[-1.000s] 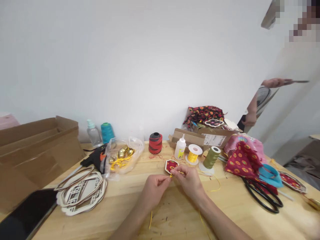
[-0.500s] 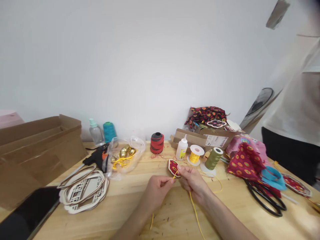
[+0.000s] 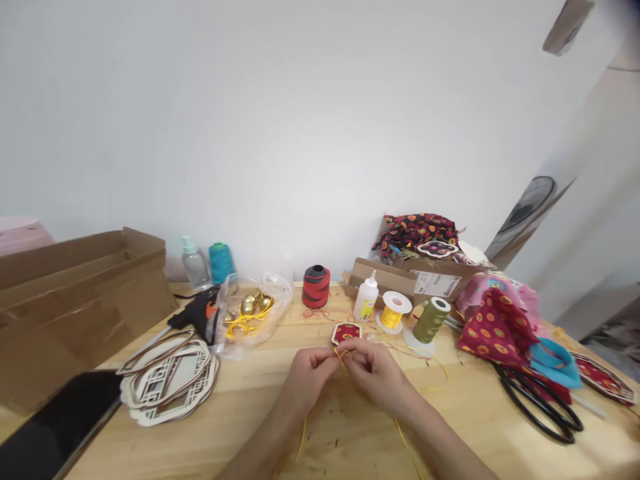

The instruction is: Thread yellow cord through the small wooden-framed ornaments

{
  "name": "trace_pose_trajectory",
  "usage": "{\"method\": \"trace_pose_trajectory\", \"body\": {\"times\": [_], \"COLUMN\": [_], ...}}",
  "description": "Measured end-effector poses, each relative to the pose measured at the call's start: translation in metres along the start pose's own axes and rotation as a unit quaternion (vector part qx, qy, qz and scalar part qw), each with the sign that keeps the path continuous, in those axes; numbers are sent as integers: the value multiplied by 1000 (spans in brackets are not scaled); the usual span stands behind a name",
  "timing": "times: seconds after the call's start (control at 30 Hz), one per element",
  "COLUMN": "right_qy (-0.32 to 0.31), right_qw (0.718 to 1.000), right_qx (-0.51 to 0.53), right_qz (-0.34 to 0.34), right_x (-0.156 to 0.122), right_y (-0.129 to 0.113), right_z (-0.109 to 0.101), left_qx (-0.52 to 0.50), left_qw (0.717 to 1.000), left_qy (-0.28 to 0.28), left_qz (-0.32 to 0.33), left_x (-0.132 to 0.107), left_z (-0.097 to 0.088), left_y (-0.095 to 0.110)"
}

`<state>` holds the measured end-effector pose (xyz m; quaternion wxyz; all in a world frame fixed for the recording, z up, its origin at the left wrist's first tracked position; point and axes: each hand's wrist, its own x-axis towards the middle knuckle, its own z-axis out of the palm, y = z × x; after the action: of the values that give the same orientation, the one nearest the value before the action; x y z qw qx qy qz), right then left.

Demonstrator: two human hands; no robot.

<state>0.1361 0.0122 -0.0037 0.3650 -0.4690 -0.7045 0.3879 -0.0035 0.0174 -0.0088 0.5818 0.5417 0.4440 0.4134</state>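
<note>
My left hand (image 3: 305, 377) and my right hand (image 3: 375, 373) meet at the middle of the wooden table, fingertips pinched together on a thin yellow cord (image 3: 341, 358). Just beyond them stands a small red patterned fabric piece with a pale edge (image 3: 346, 332), and the cord runs up to its lower edge. My fingers hide where the two join. Loose lengths of the cord hang down past both wrists.
Behind my hands stand a glue bottle (image 3: 367, 300), a gold cord spool (image 3: 393, 315), an olive thread spool (image 3: 431, 321) and a red-black spool (image 3: 316, 287). Left lie a glue gun (image 3: 197, 313) and laser-cut wooden frames (image 3: 167, 380). Black scissors (image 3: 537, 407) rest right.
My hands have drawn closer together, and the red piece stands straighter. The person at the right has left the view, and the camera has shifted slightly.
</note>
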Motion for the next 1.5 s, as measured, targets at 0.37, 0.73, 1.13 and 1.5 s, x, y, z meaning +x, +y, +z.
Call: {"method": "trace_pose_trajectory", "body": {"times": [0.37,0.73,1.13,1.5], "right_qy": [66,78,58,49], "right_qw": [964,963,960,953], "right_qx": [-231,-211,-215,-238], "right_qz": [-114,-147,-167,-179], "right_x": [-3,0,0,0], "right_y": [-5,-5,-6,-7], "right_z": [-6,-9,-11,-12], "left_qx": [-18,-46,-48,38], "left_qw": [999,997,997,992], "left_qy": [-33,-26,41,88], "left_qz": [-30,-52,47,83], "left_x": [1,4,0,-3], "left_z": [0,-6,2,2], "left_y": [4,3,-2,0]}}
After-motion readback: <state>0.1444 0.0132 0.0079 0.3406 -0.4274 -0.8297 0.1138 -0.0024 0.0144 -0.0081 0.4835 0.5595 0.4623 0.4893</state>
